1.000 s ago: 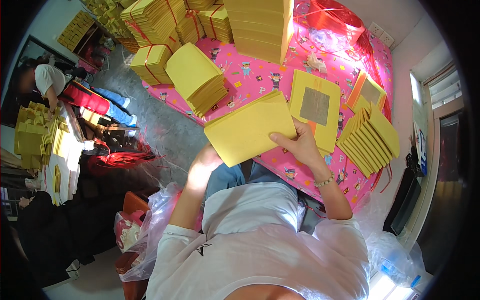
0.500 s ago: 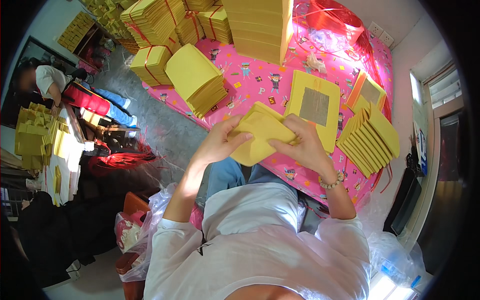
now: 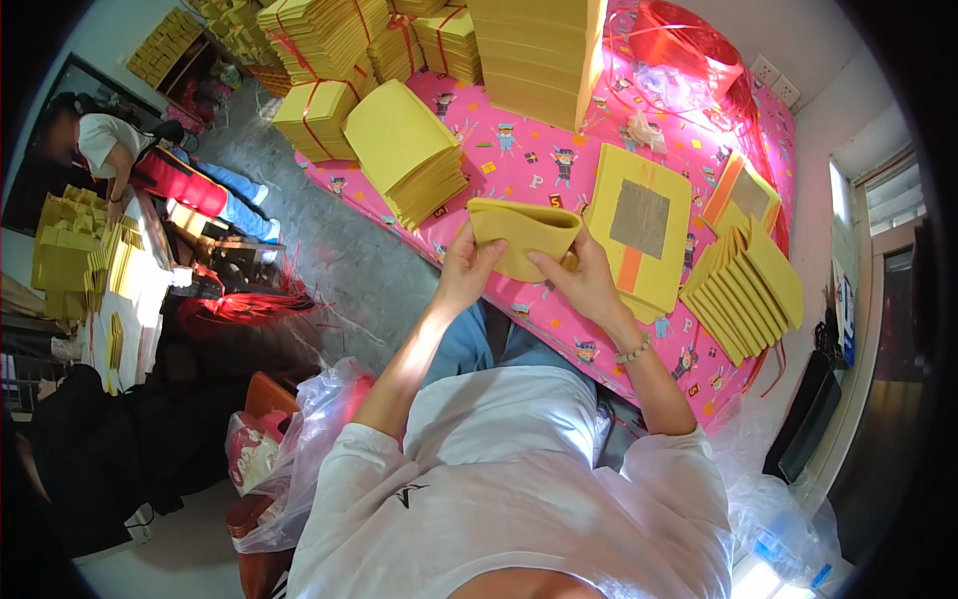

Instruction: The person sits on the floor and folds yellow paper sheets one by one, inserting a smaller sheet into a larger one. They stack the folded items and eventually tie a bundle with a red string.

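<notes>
Between my hands, over the near edge of the pink table, is a yellow paper sheet or thin stack (image 3: 521,238), bent over so that its upper edge curls into a loop. My left hand (image 3: 467,270) grips its left side, thumb on the near face. My right hand (image 3: 587,282) pinches the right side, thumb also in front; the fingers behind the paper are hidden. Just right of it lies a flat yellow paper stack (image 3: 612,190) with a grey patch and orange strip. Folded yellow papers (image 3: 736,295) stand fanned out farther right.
The pink patterned tablecloth (image 3: 514,165) carries a curved yellow stack (image 3: 399,140), tied bundles (image 3: 314,120), a tall yellow block (image 3: 534,60) and a red strapping coil (image 3: 689,45). At left, another person (image 3: 150,165) leans over a white table (image 3: 140,299). Plastic bags hang beside me.
My hands have turned the yellow paper from a tilted position to nearly level, and its top now curls over in a loop. The whole view has shifted slightly.
</notes>
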`<action>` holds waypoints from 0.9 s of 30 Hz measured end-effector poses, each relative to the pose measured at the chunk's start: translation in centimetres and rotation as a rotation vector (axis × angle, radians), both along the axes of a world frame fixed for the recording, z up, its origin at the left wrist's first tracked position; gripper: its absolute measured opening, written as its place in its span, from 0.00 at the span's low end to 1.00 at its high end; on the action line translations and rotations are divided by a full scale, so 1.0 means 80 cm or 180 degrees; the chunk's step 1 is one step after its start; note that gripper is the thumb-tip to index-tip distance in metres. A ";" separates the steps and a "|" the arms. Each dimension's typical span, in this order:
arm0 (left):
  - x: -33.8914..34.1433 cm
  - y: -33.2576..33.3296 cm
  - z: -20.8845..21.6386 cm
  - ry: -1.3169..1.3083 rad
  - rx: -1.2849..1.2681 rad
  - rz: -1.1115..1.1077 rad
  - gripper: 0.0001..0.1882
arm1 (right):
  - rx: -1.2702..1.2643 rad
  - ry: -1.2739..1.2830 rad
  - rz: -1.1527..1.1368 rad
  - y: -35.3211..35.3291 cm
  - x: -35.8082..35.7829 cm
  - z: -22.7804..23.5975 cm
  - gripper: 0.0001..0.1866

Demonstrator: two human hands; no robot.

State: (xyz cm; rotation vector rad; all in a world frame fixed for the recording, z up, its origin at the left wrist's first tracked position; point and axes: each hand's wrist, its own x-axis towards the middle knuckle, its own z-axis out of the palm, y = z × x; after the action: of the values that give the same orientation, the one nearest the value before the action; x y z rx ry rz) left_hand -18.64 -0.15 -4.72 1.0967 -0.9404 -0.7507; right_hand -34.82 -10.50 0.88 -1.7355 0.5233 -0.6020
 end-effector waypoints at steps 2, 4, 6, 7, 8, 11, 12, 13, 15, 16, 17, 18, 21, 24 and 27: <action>0.001 -0.007 0.009 0.0107 0.0101 0.0065 0.20 | 0.0129 -0.0023 -0.0056 -0.006 0.005 -0.005 0.25; 0.007 -0.012 0.029 0.0132 0.0383 -0.0182 0.21 | 0.0357 -0.0421 -0.0101 -0.017 0.013 -0.015 0.24; 0.012 -0.016 0.049 0.0262 0.0585 -0.0288 0.21 | 0.0821 -0.0561 0.0048 -0.025 0.021 -0.010 0.23; 0.014 -0.018 0.053 0.0479 0.0716 -0.0358 0.21 | 0.1105 -0.0465 0.0063 -0.028 0.021 -0.004 0.23; 0.016 -0.020 0.057 0.0684 0.0836 -0.0434 0.21 | 0.1377 -0.0378 0.0073 -0.031 0.022 0.003 0.22; 0.019 -0.028 0.063 0.1061 0.1151 -0.0643 0.20 | 0.1840 -0.0296 0.0096 -0.041 0.022 -0.003 0.20; 0.020 -0.031 0.065 0.1145 0.1245 -0.0711 0.20 | 0.1974 -0.0289 0.0077 -0.043 0.022 -0.005 0.20; 0.020 -0.033 0.067 0.1243 0.1333 -0.0715 0.20 | 0.2107 -0.0281 0.0056 -0.045 0.022 -0.007 0.19; 0.019 -0.038 0.071 0.1440 0.1505 -0.0739 0.19 | 0.2276 -0.0217 0.0070 -0.050 0.021 -0.012 0.19; 0.020 -0.041 0.070 0.1478 0.1502 -0.0764 0.19 | 0.2359 -0.0186 0.0076 -0.052 0.021 -0.014 0.19; 0.021 -0.042 0.069 0.1513 0.1501 -0.0787 0.19 | 0.2365 -0.0184 0.0051 -0.052 0.021 -0.014 0.19; 0.021 -0.043 0.069 0.1548 0.1500 -0.0810 0.19 | 0.2371 -0.0184 0.0025 -0.052 0.021 -0.014 0.19; 0.019 -0.044 0.076 0.1531 0.1580 -0.0823 0.19 | 0.2411 -0.0245 0.0016 -0.052 0.020 -0.013 0.20; 0.016 -0.045 0.077 0.1400 0.1525 -0.0787 0.19 | 0.2259 -0.0376 0.0004 -0.047 0.020 -0.005 0.20; 0.006 -0.036 0.080 0.0556 0.1216 -0.0478 0.19 | 0.1657 -0.0431 -0.0050 -0.043 0.016 -0.003 0.22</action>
State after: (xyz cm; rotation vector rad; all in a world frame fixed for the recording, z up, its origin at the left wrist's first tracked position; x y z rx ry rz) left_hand -18.19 -3.06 1.70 1.2754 -0.7526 -1.1649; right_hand -33.55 -13.90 0.65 -1.1919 0.5420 -0.5324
